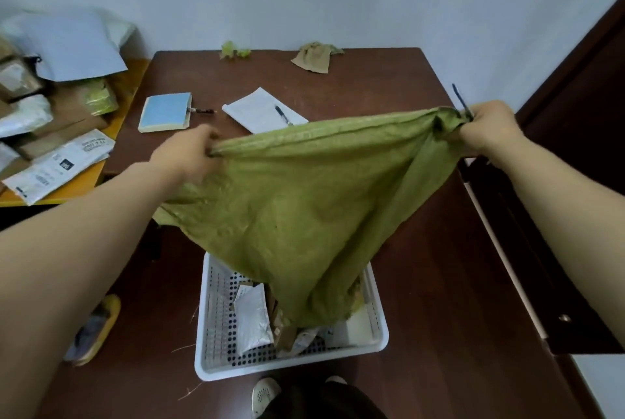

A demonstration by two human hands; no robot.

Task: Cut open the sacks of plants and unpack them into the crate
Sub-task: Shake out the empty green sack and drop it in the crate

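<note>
While the sack (304, 215) is held stretched crosswise by its upper corners, one gripped in the left hand (189, 155) and one in the right hand (490, 128), its mouth is seen hanging straight down into the crate (216, 372), below and midway between both hands.

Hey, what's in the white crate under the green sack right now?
The white crate holds a silver-grey mailer packet and brown parcels near its middle. The green sack hangs into it and covers its far right part, so anything there is hidden.
</note>
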